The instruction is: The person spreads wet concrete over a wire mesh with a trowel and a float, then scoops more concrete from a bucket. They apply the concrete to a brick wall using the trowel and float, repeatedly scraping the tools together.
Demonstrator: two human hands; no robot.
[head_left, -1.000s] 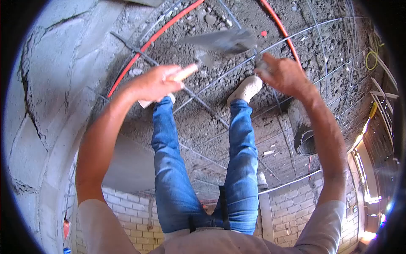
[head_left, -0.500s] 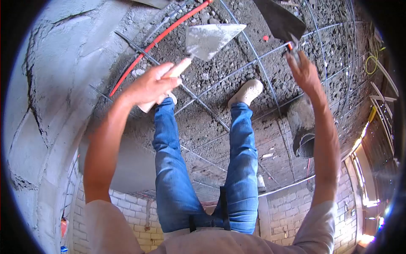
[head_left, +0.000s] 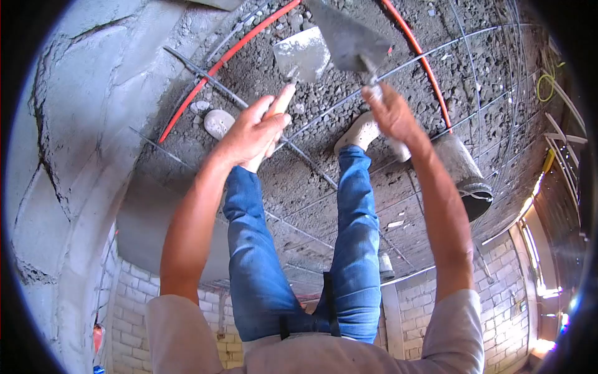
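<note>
My left hand is wrapped round the pale handle of a trowel whose blade is smeared with whitish mortar. The blade points away from me over the gravel. My right hand grips a second trowel, larger and darker, its light handle end sticking out below the fist. In this view the dark blade overlaps the right edge of the smaller one. Both trowels are held above grey gravelly ground, crossed by steel bars, between and ahead of my feet.
Orange-red tubes curve over the ground at left and right. A grey cylindrical container lies on its side near my right forearm. Rough grey concrete rises at left. Wires and boards stand at right, with a block wall behind me.
Both hands have come closer together. The right hand swung its trowel left; the left hand moved right with its trowel. The right tube and more of the container now show.
</note>
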